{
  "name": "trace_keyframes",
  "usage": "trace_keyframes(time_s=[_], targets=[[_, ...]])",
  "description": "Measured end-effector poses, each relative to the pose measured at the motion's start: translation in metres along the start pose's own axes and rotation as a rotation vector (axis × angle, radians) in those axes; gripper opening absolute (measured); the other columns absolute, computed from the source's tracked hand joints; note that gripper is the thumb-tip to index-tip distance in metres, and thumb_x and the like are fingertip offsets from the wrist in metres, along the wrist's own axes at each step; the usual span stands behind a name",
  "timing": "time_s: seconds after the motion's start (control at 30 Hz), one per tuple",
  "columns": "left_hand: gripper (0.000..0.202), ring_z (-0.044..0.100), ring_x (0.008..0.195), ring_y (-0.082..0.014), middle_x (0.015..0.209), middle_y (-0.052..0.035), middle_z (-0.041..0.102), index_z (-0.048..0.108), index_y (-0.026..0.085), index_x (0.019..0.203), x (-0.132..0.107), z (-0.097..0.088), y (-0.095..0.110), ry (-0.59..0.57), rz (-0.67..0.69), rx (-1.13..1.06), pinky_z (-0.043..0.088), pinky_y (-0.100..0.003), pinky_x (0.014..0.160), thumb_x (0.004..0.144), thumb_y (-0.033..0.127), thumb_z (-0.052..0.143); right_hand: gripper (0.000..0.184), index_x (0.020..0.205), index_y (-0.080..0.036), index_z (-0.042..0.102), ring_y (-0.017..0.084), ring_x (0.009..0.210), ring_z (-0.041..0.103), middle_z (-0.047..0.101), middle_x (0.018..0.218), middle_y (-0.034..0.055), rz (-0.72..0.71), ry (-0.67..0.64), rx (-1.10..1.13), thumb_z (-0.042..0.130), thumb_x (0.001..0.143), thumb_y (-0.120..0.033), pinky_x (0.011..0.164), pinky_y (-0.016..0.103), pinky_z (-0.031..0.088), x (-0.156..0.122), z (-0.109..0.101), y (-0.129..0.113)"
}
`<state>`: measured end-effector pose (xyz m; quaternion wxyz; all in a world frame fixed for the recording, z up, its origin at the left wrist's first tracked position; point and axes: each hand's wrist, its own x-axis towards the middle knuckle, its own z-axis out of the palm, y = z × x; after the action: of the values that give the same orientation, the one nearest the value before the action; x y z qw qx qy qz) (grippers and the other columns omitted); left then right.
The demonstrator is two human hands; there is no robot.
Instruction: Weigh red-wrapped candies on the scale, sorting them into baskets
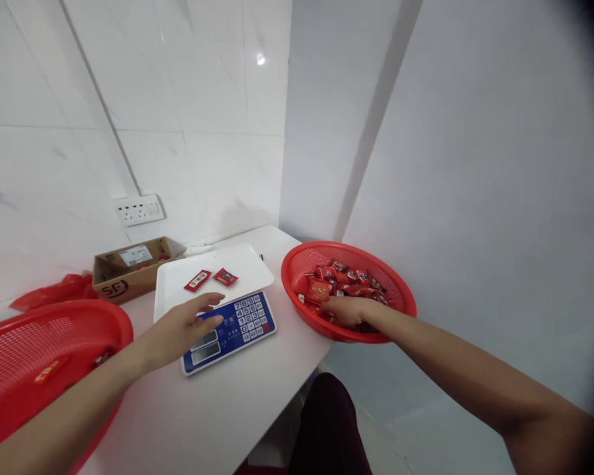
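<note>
My left hand [178, 330] hovers over the front of a digital scale [250, 322] with a blue keypad, fingers and thumb apart and nothing between them. On the scale's white tray [250, 264] lie two small red packets, a left one [197, 280] with a pale label and a right one [226, 277]. My right hand [344, 310] reaches down into a round red plastic basket [406, 293] holding many small red wrapped packets [361, 277]. Its fingertips are hidden among the packets, so whether it grips one does not show.
At the left stands a second red mesh basket [121, 320] with a few packets inside. Behind it are a cardboard box [146, 276] and a red plastic bag [59, 290]. Walls bound the white table [178, 415] at the back and right; a socket [138, 210] is above the box.
</note>
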<state>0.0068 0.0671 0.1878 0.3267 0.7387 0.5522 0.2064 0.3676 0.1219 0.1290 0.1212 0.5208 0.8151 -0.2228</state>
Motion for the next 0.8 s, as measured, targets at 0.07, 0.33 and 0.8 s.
trace_keyframes(time_s=[0.07,0.33,0.8], targets=[[0.045,0.053,0.111,-0.0250,0.119,-0.0056,0.059,0.052,0.026,0.115,-0.004,0.004,0.008,-0.024,-0.012,-0.035,0.046,-0.034,0.087,0.076,0.048,0.051,0.032,0.091,-0.022,0.067,0.022,0.080,0.061,0.067,0.091,0.0048,-0.018,0.017,0.065,0.061,0.060,-0.014,0.065,0.028,0.044,0.001,-0.001,0.003],[0.037,0.058,0.099,-0.0250,0.111,-0.0040,0.063,0.061,0.027,0.105,-0.012,0.010,0.020,-0.043,-0.083,-0.197,0.046,-0.031,0.080,0.071,0.042,0.059,0.018,0.084,-0.018,0.060,0.018,0.079,0.058,0.063,0.083,0.0028,-0.003,0.323,0.343,0.059,0.069,-0.027,0.068,0.028,0.043,-0.006,-0.029,0.020],[0.053,0.048,0.113,-0.0265,0.130,-0.0137,0.044,0.043,0.023,0.123,-0.011,0.083,0.046,-0.130,-0.245,-1.189,0.046,-0.041,0.086,0.077,0.042,0.060,0.030,0.082,-0.019,0.056,0.013,0.064,0.060,0.063,0.072,-0.0001,-0.185,0.487,1.426,0.074,0.060,-0.026,0.059,0.025,0.049,0.007,-0.064,-0.038]])
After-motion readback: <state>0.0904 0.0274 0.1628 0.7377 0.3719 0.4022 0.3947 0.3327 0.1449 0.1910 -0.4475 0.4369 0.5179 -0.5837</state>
